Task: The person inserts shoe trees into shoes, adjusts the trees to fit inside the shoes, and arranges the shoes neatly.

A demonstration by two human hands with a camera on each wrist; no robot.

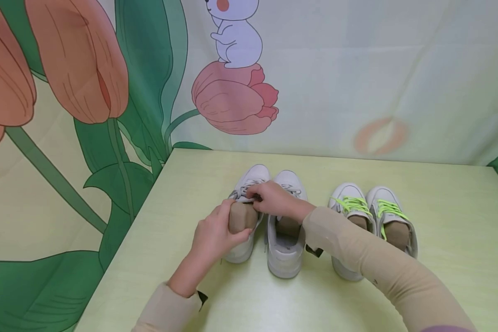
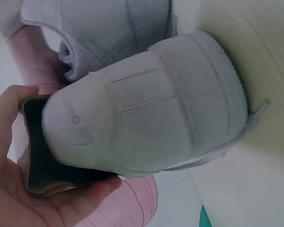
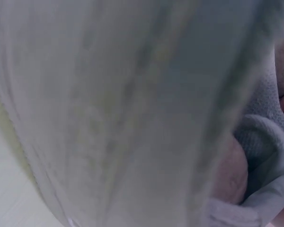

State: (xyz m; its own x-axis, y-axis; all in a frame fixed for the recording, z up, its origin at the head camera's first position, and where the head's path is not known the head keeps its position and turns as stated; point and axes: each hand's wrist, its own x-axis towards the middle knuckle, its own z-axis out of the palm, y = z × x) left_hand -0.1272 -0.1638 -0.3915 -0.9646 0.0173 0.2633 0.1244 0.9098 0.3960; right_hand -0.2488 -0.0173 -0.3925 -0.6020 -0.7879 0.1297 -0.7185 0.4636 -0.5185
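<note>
A white sneaker [image 1: 240, 251] with grey-white laces stands on the table, a brown, faceted shoe insert [image 1: 242, 217] rising from its opening. My left hand [image 1: 216, 233] grips this insert, fingers on its far side and thumb at the near side; the left wrist view shows the insert's dark underside [image 2: 35, 156] behind the sneaker's heel [image 2: 132, 113]. With curled fingers, my right hand [image 1: 275, 199] pinches the tongue at the top of the same sneaker's opening. Its mate [image 1: 285, 263] stands just to the right, under my right wrist, with a brown insert [image 1: 288, 227] inside.
Further right stand two white sneakers with neon-green laces [image 1: 352, 204], brown inserts [image 1: 397, 234] in them; my right sleeve [image 1: 357, 244] passes over part of this pair. A flower-printed cloth [image 1: 315, 92] hangs behind the pale yellow-green table [image 1: 170, 207].
</note>
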